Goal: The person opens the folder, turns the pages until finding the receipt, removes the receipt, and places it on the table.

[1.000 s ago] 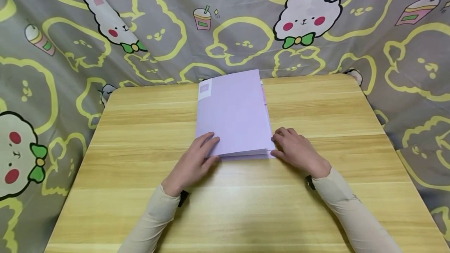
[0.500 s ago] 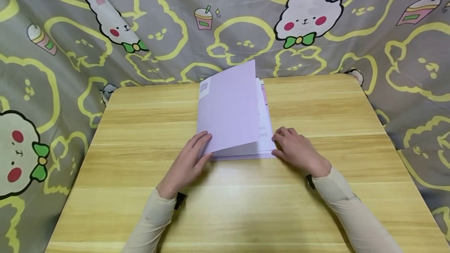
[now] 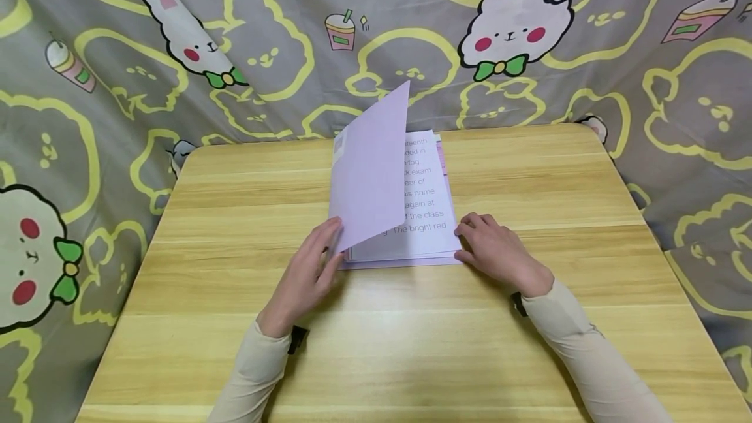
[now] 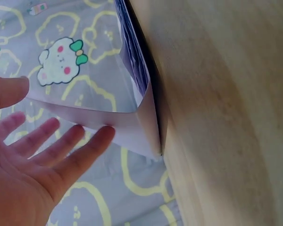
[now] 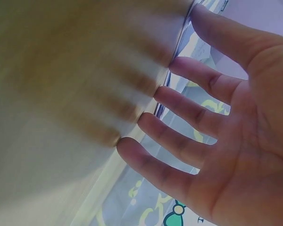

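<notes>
A light purple folder (image 3: 367, 181) lies on the table with its front cover raised and tilted to the left. Beneath it shows a printed page (image 3: 424, 204) with large lines of text. My left hand (image 3: 302, 273) is at the folder's lower left corner. In the left wrist view its fingers (image 4: 92, 150) stretch out to the outer side of the cover (image 4: 127, 129), and the thumb is apart from it. At the lower right edge my right hand (image 3: 499, 253) rests its fingertips against the folder. The right wrist view shows its fingers (image 5: 179, 141) spread, holding nothing.
The wooden table (image 3: 235, 227) extends on both sides of the folder and in front of it. Behind and beside it hangs a grey curtain (image 3: 376, 12) with cartoon animals. Pink tabs (image 3: 442, 156) stick out at the folder's right edge.
The folder's cover has swung up and to the left, uncovering the printed page. My left hand has shifted slightly left with it. The right hand stays in place.
</notes>
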Demonstrator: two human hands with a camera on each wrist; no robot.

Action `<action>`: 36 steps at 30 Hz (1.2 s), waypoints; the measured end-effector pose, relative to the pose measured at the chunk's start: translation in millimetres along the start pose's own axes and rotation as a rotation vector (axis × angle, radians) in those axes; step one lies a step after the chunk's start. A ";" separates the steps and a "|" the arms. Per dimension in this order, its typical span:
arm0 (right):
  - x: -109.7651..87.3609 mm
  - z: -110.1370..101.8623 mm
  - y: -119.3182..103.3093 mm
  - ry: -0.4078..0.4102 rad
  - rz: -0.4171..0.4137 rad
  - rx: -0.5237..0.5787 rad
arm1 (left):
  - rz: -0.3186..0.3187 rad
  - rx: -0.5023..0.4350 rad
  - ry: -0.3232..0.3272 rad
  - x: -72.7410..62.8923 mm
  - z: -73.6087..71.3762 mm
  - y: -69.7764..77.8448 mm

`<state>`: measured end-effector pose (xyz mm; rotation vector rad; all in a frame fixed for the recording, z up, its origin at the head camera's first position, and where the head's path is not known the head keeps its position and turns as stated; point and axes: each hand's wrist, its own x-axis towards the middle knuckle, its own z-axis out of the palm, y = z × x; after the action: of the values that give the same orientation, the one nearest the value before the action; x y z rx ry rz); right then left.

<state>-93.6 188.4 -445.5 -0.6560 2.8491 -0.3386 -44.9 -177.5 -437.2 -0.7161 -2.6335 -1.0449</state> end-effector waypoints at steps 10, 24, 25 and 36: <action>0.6 1.4 0.8 -0.008 0.010 0.000 | 0.037 -0.113 0.115 0.4 -2.0 0.0; -0.2 0.3 0.2 -0.017 0.012 0.004 | 0.178 -0.078 0.332 0.2 -4.0 0.2; -0.1 0.4 0.2 -0.018 0.013 0.005 | 0.193 -0.073 0.346 0.3 -5.1 0.0; 0.7 -0.4 -1.1 -0.020 0.023 0.009 | 0.209 -0.062 0.445 1.0 -18.6 -2.7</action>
<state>-93.9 187.2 -445.0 -0.6210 2.8319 -0.3385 -46.8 -191.7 -425.0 -0.6633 -2.1107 -1.0818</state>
